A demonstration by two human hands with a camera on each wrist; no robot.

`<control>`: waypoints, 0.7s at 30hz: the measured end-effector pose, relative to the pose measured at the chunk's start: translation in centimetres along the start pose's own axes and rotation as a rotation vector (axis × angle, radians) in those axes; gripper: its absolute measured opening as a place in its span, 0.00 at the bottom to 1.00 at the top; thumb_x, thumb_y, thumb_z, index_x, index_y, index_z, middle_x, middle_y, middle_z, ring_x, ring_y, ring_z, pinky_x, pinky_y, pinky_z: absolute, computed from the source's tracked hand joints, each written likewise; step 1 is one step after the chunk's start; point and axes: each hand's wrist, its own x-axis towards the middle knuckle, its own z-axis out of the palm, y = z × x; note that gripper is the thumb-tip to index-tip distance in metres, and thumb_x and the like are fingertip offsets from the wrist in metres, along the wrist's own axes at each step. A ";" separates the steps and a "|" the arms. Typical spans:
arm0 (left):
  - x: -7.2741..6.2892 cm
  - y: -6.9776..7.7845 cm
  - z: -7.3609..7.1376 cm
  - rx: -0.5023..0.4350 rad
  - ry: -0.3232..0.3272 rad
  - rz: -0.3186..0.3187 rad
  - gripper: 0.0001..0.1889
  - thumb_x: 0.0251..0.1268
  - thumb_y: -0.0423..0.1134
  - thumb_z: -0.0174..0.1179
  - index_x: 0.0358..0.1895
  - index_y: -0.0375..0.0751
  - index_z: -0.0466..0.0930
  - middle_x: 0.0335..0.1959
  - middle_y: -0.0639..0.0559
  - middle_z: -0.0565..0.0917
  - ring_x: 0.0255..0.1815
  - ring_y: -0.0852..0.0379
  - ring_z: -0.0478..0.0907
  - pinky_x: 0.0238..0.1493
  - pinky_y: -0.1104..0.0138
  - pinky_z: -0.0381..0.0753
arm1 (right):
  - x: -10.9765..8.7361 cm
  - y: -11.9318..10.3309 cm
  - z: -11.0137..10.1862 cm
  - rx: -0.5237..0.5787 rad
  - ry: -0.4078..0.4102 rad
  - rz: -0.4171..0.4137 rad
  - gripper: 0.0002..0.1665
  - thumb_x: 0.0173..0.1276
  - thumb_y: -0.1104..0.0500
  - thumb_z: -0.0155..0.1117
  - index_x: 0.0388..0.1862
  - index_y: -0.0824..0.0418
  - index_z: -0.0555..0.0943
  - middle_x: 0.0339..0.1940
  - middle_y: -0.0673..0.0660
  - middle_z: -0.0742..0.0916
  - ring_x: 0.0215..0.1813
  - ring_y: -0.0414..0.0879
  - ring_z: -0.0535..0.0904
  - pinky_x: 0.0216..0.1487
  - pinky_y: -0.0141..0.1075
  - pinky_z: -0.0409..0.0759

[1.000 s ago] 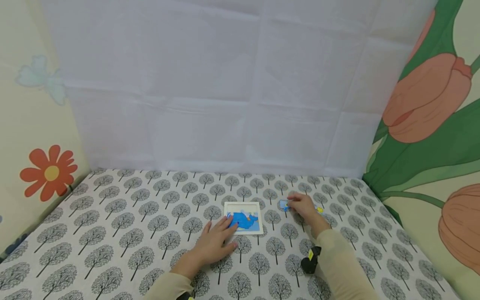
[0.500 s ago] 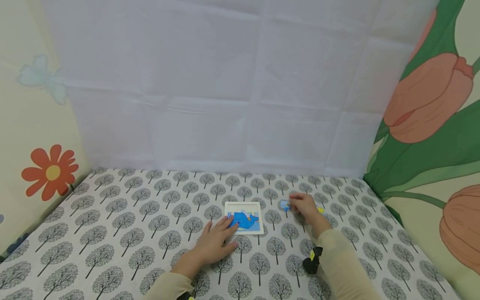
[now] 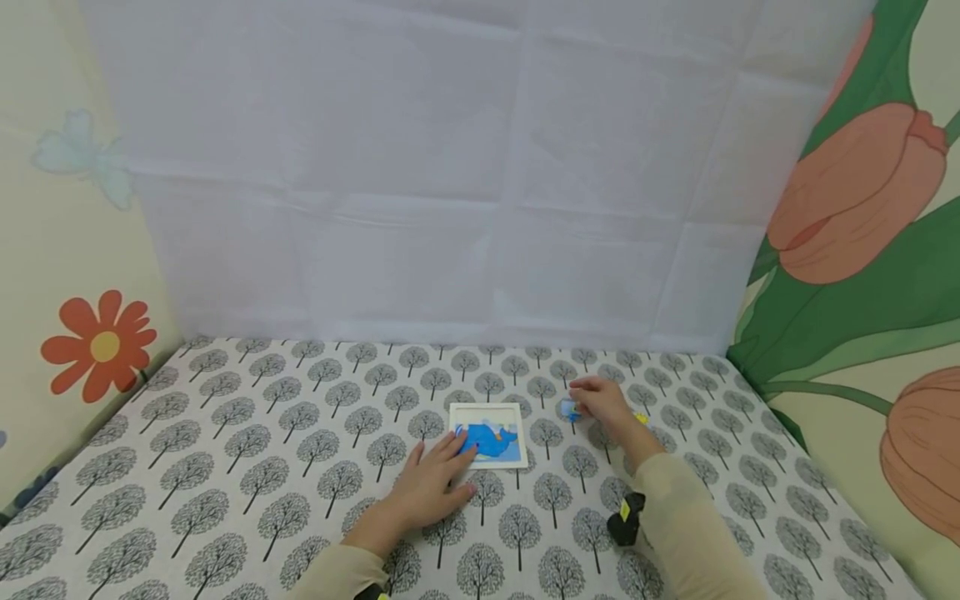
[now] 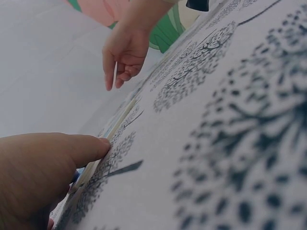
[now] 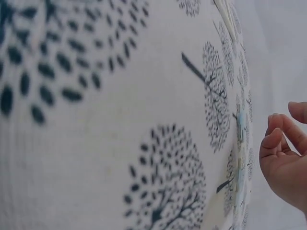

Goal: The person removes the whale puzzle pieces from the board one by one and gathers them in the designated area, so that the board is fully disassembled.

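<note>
A white-framed picture puzzle (image 3: 491, 439) with a blue whale lies flat in the middle of the table in the head view. My left hand (image 3: 433, 487) rests on its left side with fingers spread; the thumb shows in the left wrist view. To the right, my right hand (image 3: 603, 408) is bent over a small light-blue puzzle piece (image 3: 567, 409). In the left wrist view, the right hand (image 4: 127, 52) appears above the cloth, pinching a thin pale puzzle piece (image 4: 115, 68) seen edge-on. The right wrist view shows its curled fingers (image 5: 276, 136), but no held piece clearly.
A small yellow piece (image 3: 641, 418) lies just right of my right hand. Pale flat pieces (image 5: 241, 125) lie on the cloth in the right wrist view. A tree-print cloth (image 3: 300, 483) covers the table, backed by a white sheet (image 3: 420, 250).
My right hand has shifted slightly left, its fingers a little higher over the light-blue piece. My left hand and the framed puzzle have stayed in place.
</note>
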 end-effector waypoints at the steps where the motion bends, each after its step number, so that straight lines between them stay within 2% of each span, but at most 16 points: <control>1: 0.0 0.0 0.0 0.000 0.000 0.000 0.28 0.60 0.49 0.50 0.61 0.40 0.62 0.64 0.42 0.55 0.64 0.46 0.48 0.56 0.43 0.40 | -0.1 -0.2 0.1 -0.003 -0.001 -0.004 0.16 0.59 0.64 0.56 0.46 0.69 0.75 0.34 0.59 0.79 0.28 0.45 0.74 0.32 0.36 0.74; 8: 0.0 0.1 -0.2 0.006 0.004 0.001 0.28 0.60 0.49 0.50 0.61 0.39 0.62 0.64 0.41 0.56 0.64 0.45 0.48 0.56 0.43 0.40 | -0.9 -0.8 1.6 -0.060 -0.024 -0.030 0.14 0.57 0.63 0.58 0.43 0.67 0.77 0.31 0.56 0.80 0.26 0.44 0.74 0.28 0.34 0.74; 17: 0.2 0.1 0.0 -0.008 0.017 -0.009 0.27 0.59 0.49 0.51 0.60 0.39 0.64 0.63 0.41 0.57 0.64 0.45 0.49 0.56 0.42 0.41 | -2.1 -0.4 3.3 0.006 -0.179 -0.117 0.15 0.57 0.65 0.58 0.43 0.70 0.76 0.25 0.54 0.78 0.22 0.42 0.70 0.22 0.34 0.72; 21: 0.3 0.0 0.1 -0.022 0.038 -0.019 0.26 0.59 0.48 0.52 0.59 0.39 0.65 0.62 0.41 0.58 0.63 0.45 0.50 0.56 0.42 0.42 | -2.4 -0.4 3.8 -0.042 -0.224 -0.167 0.15 0.56 0.64 0.59 0.43 0.69 0.76 0.24 0.54 0.78 0.23 0.43 0.72 0.22 0.35 0.73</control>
